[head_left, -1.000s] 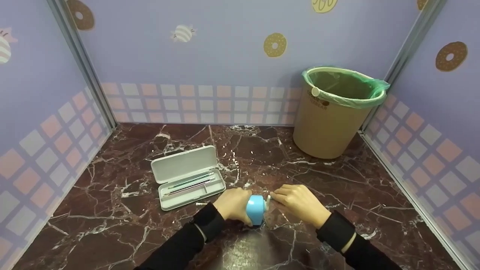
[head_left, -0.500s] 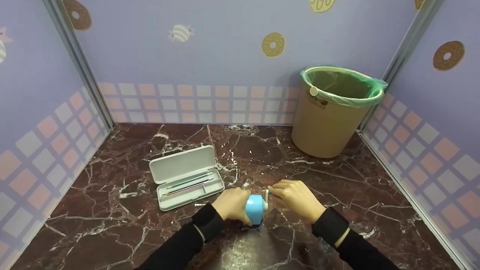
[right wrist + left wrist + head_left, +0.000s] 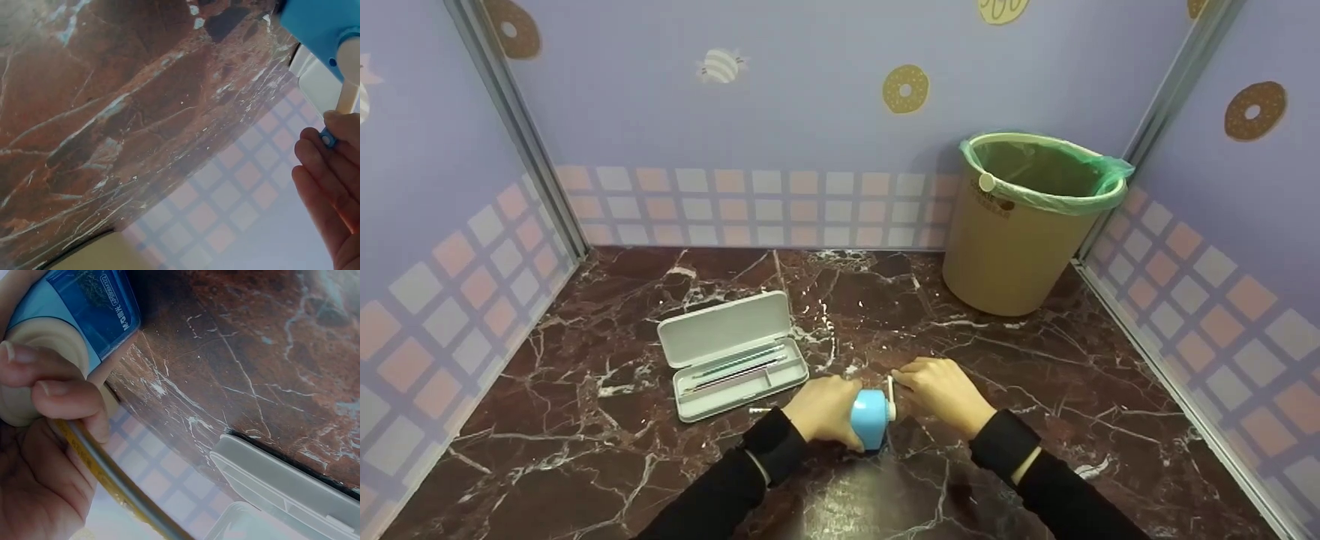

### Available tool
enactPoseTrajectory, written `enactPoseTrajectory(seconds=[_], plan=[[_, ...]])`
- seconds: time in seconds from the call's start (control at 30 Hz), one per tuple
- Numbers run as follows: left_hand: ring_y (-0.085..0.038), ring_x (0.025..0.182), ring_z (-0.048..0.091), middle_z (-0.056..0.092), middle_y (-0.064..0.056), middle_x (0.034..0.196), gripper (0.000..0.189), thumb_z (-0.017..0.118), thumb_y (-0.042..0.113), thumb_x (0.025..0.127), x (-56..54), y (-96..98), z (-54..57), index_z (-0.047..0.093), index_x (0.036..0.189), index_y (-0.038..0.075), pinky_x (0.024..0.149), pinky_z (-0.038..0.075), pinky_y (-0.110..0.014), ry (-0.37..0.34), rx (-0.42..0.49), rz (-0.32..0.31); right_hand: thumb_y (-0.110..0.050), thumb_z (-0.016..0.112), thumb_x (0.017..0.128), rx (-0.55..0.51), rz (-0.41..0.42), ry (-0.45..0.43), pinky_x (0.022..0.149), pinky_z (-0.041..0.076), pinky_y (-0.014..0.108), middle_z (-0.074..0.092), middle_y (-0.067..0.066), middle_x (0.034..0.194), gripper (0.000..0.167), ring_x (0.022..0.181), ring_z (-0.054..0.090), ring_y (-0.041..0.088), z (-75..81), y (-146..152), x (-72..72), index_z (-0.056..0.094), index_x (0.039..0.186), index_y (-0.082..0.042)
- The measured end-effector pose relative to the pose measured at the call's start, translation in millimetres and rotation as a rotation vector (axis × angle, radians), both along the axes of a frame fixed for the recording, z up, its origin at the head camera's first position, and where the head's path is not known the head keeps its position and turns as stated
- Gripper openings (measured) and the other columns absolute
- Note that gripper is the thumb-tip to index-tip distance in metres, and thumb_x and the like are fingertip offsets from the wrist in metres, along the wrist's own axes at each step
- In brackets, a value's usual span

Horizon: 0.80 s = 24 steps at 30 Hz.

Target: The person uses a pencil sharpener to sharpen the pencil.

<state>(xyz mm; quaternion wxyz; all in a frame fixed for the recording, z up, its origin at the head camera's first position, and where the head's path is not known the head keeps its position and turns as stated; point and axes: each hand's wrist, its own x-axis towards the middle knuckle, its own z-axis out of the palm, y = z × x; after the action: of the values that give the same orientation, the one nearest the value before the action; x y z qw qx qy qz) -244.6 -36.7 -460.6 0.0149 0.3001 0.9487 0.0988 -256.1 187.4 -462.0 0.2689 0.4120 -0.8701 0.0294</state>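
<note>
A blue crank pencil sharpener (image 3: 869,417) stands on the dark marble surface. My left hand (image 3: 826,411) grips its body from the left. In the left wrist view, fingers of that hand curl round a pencil (image 3: 121,486) at the sharpener's round beige front (image 3: 53,340); the pencil's tip is hidden. Its far end pokes out left of the wrist in the head view. My right hand (image 3: 946,391) pinches the small blue knob (image 3: 327,139) of the white crank (image 3: 347,95) between thumb and fingers. The crank arm points away from me.
An open white pencil case (image 3: 739,356) with several pencils (image 3: 742,364) lies left of the sharpener. A tan bin (image 3: 1005,255) with a green liner (image 3: 1054,201) stands at the back right. Patterned walls (image 3: 780,112) enclose the back and sides.
My right hand has moved a little away from me and to the left, and the crank has turned with it. My left hand and the sharpener hold nearly still.
</note>
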Motion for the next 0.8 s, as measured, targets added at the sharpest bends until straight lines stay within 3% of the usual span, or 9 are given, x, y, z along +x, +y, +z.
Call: enactPoseTrajectory(seconds=[0.33,0.5,0.8], plan=[[-0.020,0.075,0.068,0.072,-0.002,0.086,0.063,0.098,0.044,0.056,1.8,-1.6,-1.4,0.066,0.098,0.010,0.069,0.058,-0.034,0.006,0.014,-0.009,-0.007,0.078,0.085,0.026,-0.022,-0.072,0.057,0.055,0.033,0.075,-0.001,0.077,0.008,0.066,0.069,0.016,-12.9,-2,-1.6,0.078,0.091,-0.013],[-0.019,0.075,0.068,0.072,-0.002,0.085,0.063,0.098,0.044,0.055,2.7,-1.2,-1.7,0.066,0.098,0.010,0.068,0.058,-0.033,0.021,0.019,-0.009,-0.008,0.081,0.083,0.030,-0.012,-0.128,0.054,0.052,0.034,0.072,-0.002,0.072,0.009,0.062,0.067,0.017,-23.9,-1,-2.0,0.074,0.082,-0.013],[-0.017,0.068,0.064,0.071,-0.001,0.081,0.060,0.097,0.046,0.054,2.3,-0.5,-2.6,0.066,0.092,0.011,0.061,0.054,-0.031,0.053,0.026,0.001,-0.015,0.084,0.078,0.082,0.025,-0.186,0.051,0.047,0.028,0.066,-0.003,0.065,0.022,0.056,0.060,0.011,-37.5,2,14.5,0.066,0.067,-0.014]])
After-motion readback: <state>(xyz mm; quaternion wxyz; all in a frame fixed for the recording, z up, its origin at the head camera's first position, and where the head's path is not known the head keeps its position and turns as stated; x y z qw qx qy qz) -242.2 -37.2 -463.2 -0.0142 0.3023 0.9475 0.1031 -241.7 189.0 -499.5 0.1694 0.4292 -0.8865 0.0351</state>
